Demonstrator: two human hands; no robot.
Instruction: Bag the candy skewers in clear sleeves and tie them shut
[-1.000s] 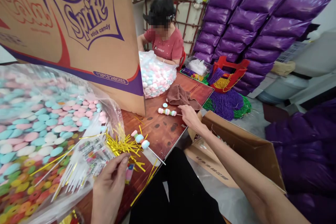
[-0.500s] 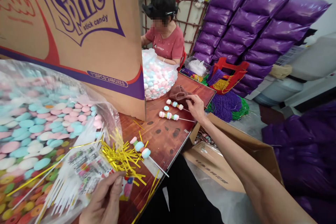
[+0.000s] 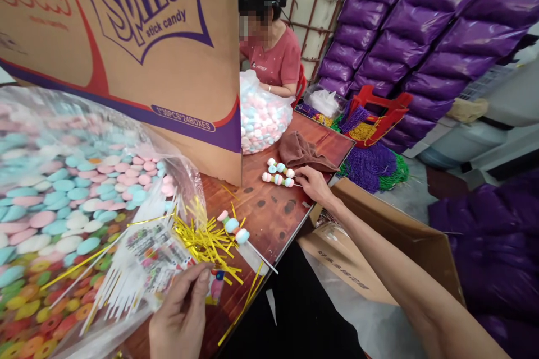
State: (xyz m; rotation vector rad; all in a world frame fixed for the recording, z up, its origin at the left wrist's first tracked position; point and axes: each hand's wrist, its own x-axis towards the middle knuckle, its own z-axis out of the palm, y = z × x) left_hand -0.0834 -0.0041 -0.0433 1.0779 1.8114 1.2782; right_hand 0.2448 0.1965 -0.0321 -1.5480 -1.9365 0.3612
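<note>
My right hand [image 3: 314,186] is at the table's edge. Its fingers are closed around the stick end of a candy skewer [image 3: 278,180] with pink, blue and white pieces. A second candy skewer [image 3: 275,165] lies just behind it. Beyond them is a crumpled brown cloth [image 3: 305,151], apart from my fingers. My left hand [image 3: 181,308] is in a pinch over the printed packets [image 3: 158,258]; whatever is between thumb and finger cannot be made out. Gold twist ties [image 3: 206,241] lie beside it, with another candy skewer [image 3: 234,227] to their right.
A large cardboard box [image 3: 177,67] stands on the left of the table, behind a plastic bag [image 3: 84,190] of loose candies and white sticks. Across the table a person [image 3: 275,56] sits by a bag of candies [image 3: 265,118]. An open carton [image 3: 396,230] stands below the table's edge.
My right hand has let go of the brown cloth, which now lies spread flatter, and has come to the nearer skewer's stick. My left hand keeps its pinch. The view has shifted slightly.
</note>
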